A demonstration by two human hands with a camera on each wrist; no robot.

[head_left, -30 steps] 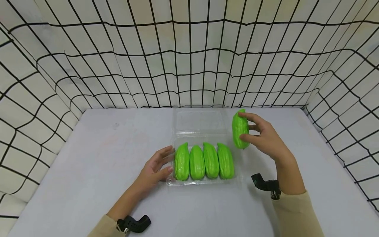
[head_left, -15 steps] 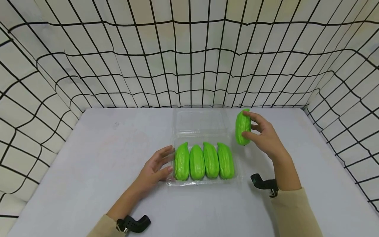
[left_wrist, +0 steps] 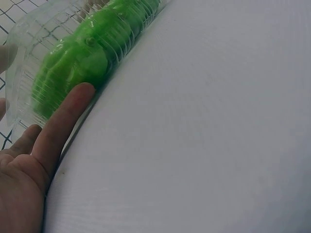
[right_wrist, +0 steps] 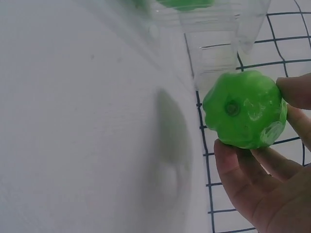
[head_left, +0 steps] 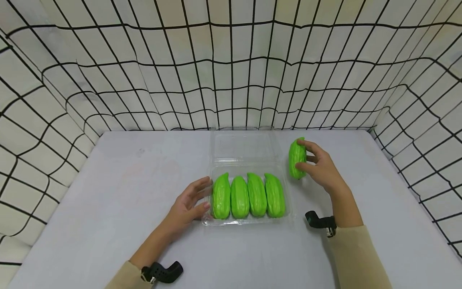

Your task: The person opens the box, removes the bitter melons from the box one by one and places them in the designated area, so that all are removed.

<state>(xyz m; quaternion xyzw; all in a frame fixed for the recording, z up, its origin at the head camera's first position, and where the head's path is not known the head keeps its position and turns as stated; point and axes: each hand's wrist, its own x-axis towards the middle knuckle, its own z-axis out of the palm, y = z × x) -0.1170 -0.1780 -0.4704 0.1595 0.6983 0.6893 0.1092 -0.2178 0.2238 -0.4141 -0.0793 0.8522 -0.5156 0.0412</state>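
My right hand (head_left: 322,167) grips a bright green, ridged bitter melon (head_left: 296,159) upright between thumb and fingers, to the right of a clear plastic clamshell box (head_left: 247,223). In the right wrist view the round end of the bitter melon (right_wrist: 245,109) faces the camera, and its shadow falls on the table apart from it. Several similar bitter melons (head_left: 240,197) lie side by side in the box. My left hand (head_left: 188,204) rests against the box's left side, fingers loosely extended. One fingertip touches the clear wall in the left wrist view, in front of a bitter melon (left_wrist: 73,68).
The box's clear lid (head_left: 245,147) lies folded open toward the back. Black wire mesh (head_left: 231,64) over pale panels encloses the white table (head_left: 144,160) at the back and both sides. Black wrist mounts (head_left: 162,273) sit on both forearms.
My right hand has shifted slightly right, away from the box, with the bitter melon still in its grip. The left hand and the box stay put.
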